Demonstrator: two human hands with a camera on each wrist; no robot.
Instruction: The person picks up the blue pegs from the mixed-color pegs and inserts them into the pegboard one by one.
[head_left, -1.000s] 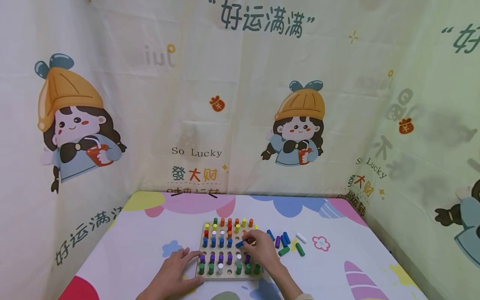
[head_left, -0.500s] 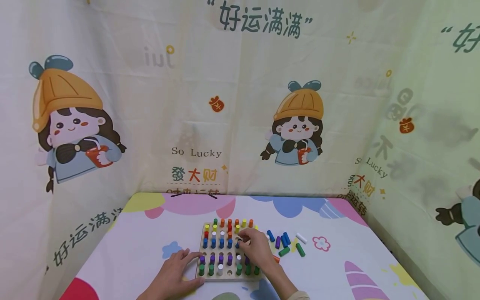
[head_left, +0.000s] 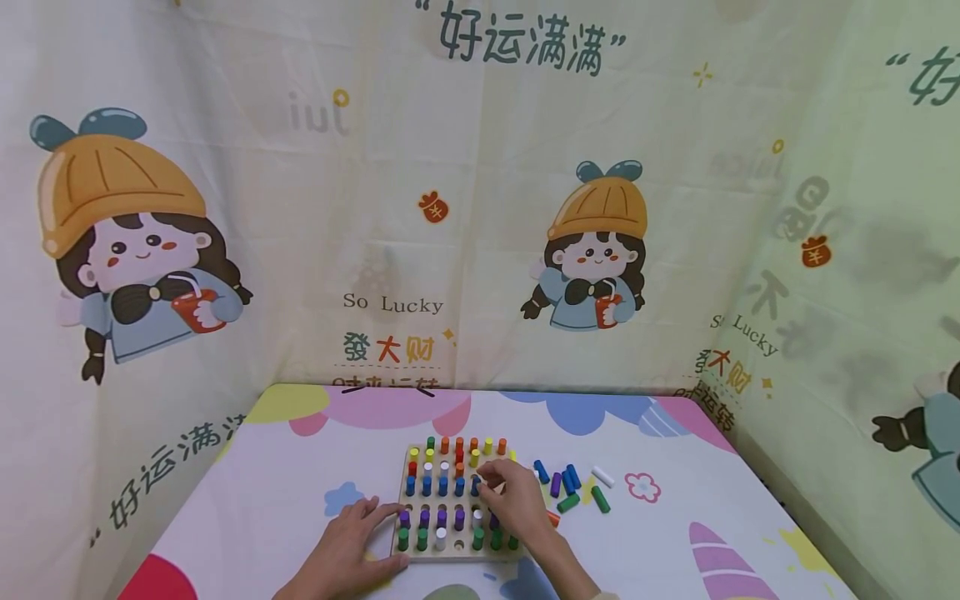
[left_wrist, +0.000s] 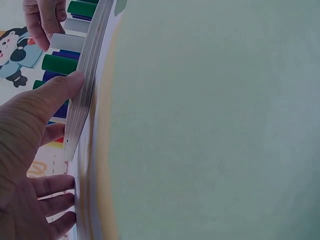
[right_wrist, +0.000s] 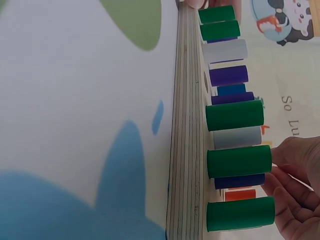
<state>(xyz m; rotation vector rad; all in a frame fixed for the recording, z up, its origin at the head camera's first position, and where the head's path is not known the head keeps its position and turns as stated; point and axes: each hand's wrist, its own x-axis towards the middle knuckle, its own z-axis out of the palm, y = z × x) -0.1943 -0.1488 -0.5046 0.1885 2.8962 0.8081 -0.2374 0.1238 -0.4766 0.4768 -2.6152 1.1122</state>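
Observation:
A wooden pegboard (head_left: 450,553) carries rows of coloured pegs on the table. My right hand (head_left: 517,498) reaches over its right part and pinches a blue peg (head_left: 476,486) that stands in line at the right end of the blue row. In the right wrist view my right fingers (right_wrist: 295,195) show behind the green pegs (right_wrist: 240,161), and the blue peg is hidden there. My left hand (head_left: 348,537) lies at the board's near left corner, index fingertip at the side. Its thumb (left_wrist: 65,86) presses the front edge in the left wrist view, the other fingers spread.
Right of the board lie loose pegs: blue (head_left: 542,472), purple (head_left: 556,483), green (head_left: 600,499), white (head_left: 602,476) and an orange one (head_left: 553,518) partly behind my right hand. A printed cloth (head_left: 637,558) covers the table, with a curtain (head_left: 487,250) behind.
The blue peg, tilted in my right fingers a second ago, now stands upright in the blue row, the fingers still at it. My left hand has stayed in place.

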